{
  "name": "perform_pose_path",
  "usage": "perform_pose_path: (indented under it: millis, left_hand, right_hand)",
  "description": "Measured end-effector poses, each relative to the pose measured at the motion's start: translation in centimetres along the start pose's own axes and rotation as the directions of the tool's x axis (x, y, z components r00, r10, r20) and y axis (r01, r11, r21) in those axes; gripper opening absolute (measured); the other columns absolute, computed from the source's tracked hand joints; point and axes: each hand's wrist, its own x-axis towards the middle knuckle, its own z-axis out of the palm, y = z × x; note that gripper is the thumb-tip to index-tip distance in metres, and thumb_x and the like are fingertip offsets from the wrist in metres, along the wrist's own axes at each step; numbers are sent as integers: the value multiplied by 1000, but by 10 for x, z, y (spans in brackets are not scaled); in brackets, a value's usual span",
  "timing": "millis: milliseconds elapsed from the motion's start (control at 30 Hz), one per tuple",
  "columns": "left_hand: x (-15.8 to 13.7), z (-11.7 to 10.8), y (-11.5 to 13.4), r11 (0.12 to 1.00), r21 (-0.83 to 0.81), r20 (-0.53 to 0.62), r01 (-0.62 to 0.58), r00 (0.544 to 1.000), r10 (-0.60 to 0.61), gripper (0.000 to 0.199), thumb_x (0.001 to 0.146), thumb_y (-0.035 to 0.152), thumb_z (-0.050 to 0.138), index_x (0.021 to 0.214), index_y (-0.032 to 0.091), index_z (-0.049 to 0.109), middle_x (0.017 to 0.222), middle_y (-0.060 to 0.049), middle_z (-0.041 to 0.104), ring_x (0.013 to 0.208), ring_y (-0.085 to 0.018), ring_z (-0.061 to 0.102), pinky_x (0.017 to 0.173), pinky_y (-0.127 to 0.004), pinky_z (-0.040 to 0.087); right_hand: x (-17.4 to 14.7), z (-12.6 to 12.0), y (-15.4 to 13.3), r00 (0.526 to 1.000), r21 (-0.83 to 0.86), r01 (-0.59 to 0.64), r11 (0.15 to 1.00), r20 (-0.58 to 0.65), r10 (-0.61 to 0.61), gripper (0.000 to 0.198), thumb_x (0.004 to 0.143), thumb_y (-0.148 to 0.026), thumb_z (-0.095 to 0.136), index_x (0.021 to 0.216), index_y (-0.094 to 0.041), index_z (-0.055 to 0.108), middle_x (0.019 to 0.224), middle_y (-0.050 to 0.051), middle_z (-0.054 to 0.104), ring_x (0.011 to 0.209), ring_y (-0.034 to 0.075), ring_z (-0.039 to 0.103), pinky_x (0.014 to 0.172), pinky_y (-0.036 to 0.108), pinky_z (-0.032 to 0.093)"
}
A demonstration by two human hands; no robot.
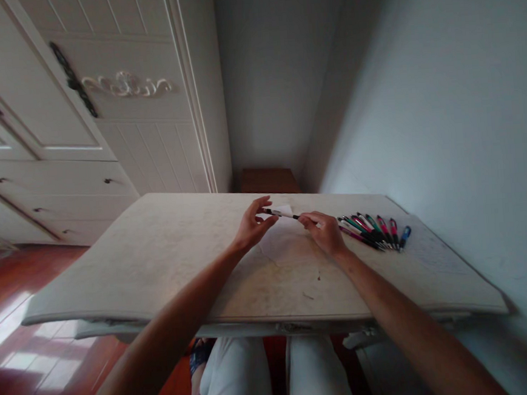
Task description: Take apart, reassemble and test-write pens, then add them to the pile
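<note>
A slim pen (pixel 287 214), dark at both ends with a pale section, is held level above the table between my two hands. My left hand (pixel 250 225) has its curled fingers and thumb around the pen's left end. Thumb and fingers of my right hand (pixel 324 230) pinch the dark right end. Beneath them a white sheet of paper (pixel 279 245) lies on the tabletop. Just right of my right hand, several pens (pixel 378 230) in pink, green, black and blue lie fanned out in a group.
The worn white table (pixel 167 254) stands before my knees. A sheet with faint writing (pixel 436 248) lies along its right edge by the wall (pixel 458 115). White cabinets (pixel 149 133) rise at the left, and a brown box-like piece (pixel 269 180) sits behind the table.
</note>
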Motion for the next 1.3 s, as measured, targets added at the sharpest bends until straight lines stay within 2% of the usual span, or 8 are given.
perform_pose_path:
  millis: [67, 267, 400, 567, 767, 900, 1100, 1300]
  left_hand:
    - [0, 1, 0, 999, -19, -45, 32, 998, -32, 52, 78, 40, 68, 122, 15, 55, 114, -13, 64, 88, -17, 62, 62, -22, 48]
    - [2, -1, -3, 988, 0, 44, 152, 987, -152, 38, 85, 50, 55, 77, 13, 63, 67, -4, 63, 58, -11, 54, 54, -23, 44]
    - [1, -3, 1, 992, -45, 69, 116, 991, -113, 28, 75, 35, 69, 94, 14, 66, 86, -6, 68, 72, -13, 60, 62, -24, 47]
    - [-1, -1, 7, 988, -91, 36, 121, 992, -118, 56, 71, 38, 74, 119, 15, 56, 117, -13, 62, 91, -18, 61, 67, -25, 49]
    - [2, -1, -1, 985, -2, 123, 170, 978, -168, 47, 88, 54, 47, 73, 13, 63, 65, -4, 60, 60, -12, 54, 57, -24, 44]
    - [2, -3, -3, 991, -52, 144, 125, 983, -116, 30, 77, 38, 68, 96, 14, 66, 79, -5, 65, 71, -13, 58, 63, -24, 46]
    - [-1, 1, 3, 979, -143, 86, 143, 987, -132, 59, 71, 40, 74, 120, 15, 52, 104, -10, 63, 83, -15, 59, 66, -24, 46]
    - [1, -4, 4, 973, -21, 108, 228, 968, -225, 49, 87, 58, 48, 67, 14, 57, 60, -2, 55, 54, -10, 48, 51, -23, 38]
  right_hand:
    - [0, 0, -1, 1000, 6, 4, 1000, -4, -4, 34, 90, -44, 53, 85, -17, 74, 78, 7, 72, 71, 21, 65, 71, 31, 50]
    - [-1, 2, 0, 1000, 35, 22, 999, 15, -22, 33, 90, -43, 55, 86, -16, 74, 80, 8, 72, 72, 20, 65, 70, 31, 50]
    - [-1, 1, -1, 1000, 30, 24, 999, 18, -25, 33, 90, -43, 55, 86, -17, 74, 82, 8, 72, 74, 20, 65, 71, 31, 50]
    - [-1, 1, -3, 1000, 21, 7, 1000, 20, -8, 33, 90, -44, 55, 86, -18, 74, 80, 7, 72, 73, 20, 65, 71, 31, 50]
    - [-1, 0, -4, 1000, 18, 5, 1000, 19, -5, 34, 89, -45, 54, 85, -18, 74, 79, 7, 72, 71, 20, 64, 70, 32, 49]
    - [-1, 0, -3, 1000, 24, -9, 1000, 15, 9, 33, 89, -44, 54, 87, -18, 74, 81, 8, 72, 73, 20, 65, 71, 32, 49]
    - [-1, 0, -3, 1000, 24, -2, 1000, 17, 1, 33, 89, -43, 55, 87, -16, 74, 81, 8, 72, 73, 21, 65, 72, 32, 49]
    - [-1, -1, -2, 1000, 24, 6, 1000, 13, -7, 32, 89, -43, 56, 88, -18, 74, 81, 8, 72, 73, 21, 65, 71, 32, 50]
